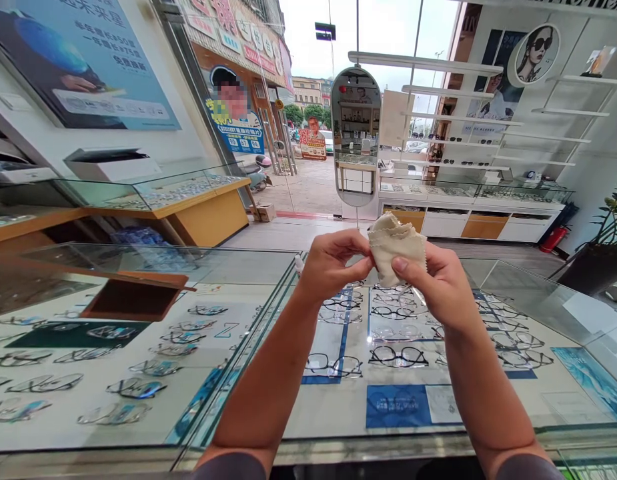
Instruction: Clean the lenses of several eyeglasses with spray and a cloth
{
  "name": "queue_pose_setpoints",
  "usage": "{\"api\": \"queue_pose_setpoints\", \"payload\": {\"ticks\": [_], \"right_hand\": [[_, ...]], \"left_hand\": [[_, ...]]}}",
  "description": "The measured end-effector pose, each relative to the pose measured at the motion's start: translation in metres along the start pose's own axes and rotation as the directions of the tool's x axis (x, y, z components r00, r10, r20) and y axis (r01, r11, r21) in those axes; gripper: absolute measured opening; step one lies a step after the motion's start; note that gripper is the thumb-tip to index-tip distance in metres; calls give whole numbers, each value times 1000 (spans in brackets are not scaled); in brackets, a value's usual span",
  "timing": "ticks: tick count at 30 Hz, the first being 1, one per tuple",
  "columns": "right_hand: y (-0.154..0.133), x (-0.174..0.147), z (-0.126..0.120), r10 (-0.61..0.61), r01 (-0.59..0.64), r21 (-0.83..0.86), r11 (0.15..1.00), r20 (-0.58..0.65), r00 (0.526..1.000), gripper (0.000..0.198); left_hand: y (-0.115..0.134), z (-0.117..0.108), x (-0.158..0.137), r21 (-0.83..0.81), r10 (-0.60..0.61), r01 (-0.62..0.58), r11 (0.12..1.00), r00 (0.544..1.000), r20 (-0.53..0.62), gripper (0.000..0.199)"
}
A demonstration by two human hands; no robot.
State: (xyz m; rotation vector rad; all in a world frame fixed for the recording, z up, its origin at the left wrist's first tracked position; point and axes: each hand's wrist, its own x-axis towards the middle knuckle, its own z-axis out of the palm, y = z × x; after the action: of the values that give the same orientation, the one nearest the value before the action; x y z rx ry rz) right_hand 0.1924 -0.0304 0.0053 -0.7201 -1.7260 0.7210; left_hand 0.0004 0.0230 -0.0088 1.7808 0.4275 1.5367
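Observation:
A cream lens-cleaning cloth (397,252) with zigzag edges is bunched up between my two hands above the glass counter. My right hand (441,280) grips it from the right, thumb pressed flat on the near face. At its left edge, the bent fingers and thumb of my left hand (335,263) are closed in a pinch against the fabric. Whatever the folds may wrap is hidden. Under my hands, inside the showcase, lie rows of eyeglasses, among them a black-framed pair (398,357).
The glass showcase (268,427) spans the front, with more glasses at left. On its left part stands a brown tray-like object (135,297); a small white bottle (299,265) is near my left wrist. Beyond are an oval mirror (357,137), another display counter (208,207) and a potted plant (595,250).

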Motion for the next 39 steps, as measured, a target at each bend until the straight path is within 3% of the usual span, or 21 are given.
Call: {"api": "queue_pose_setpoints", "payload": {"ticks": [5,11,15,19,23,27,32,36,39], "right_hand": [[3,-1,8,0,2,24,1000,-64,998,30],[3,-3,14,-34,36,21,999,-103,994,26],[1,-3,16,-74,74,-8,997,-92,993,18],[3,0,17,-80,80,-3,997,-102,992,16],[7,2,15,6,11,93,996,-182,983,23],[9,5,9,65,-25,164,986,-244,968,26],[7,8,2,73,-49,130,990,-187,980,23],[10,9,0,62,-55,55,997,-154,986,24],[11,9,2,38,-40,-9,999,-141,989,24]], "left_hand": [[-7,13,1,-125,5,-23,992,990,-142,46],[-20,17,0,-205,30,-78,976,974,-226,49],[-26,17,-1,-166,-12,-34,986,964,-267,52],[-25,21,1,-97,-42,16,995,963,-268,46],[-19,25,4,-163,-35,1,987,978,-204,36],[-16,23,6,-211,64,-77,974,996,-67,42],[-18,14,4,-84,83,-79,993,995,50,55],[-15,9,5,-73,78,-76,994,997,24,42],[-10,12,4,-138,-15,12,990,1000,-23,39]]}}
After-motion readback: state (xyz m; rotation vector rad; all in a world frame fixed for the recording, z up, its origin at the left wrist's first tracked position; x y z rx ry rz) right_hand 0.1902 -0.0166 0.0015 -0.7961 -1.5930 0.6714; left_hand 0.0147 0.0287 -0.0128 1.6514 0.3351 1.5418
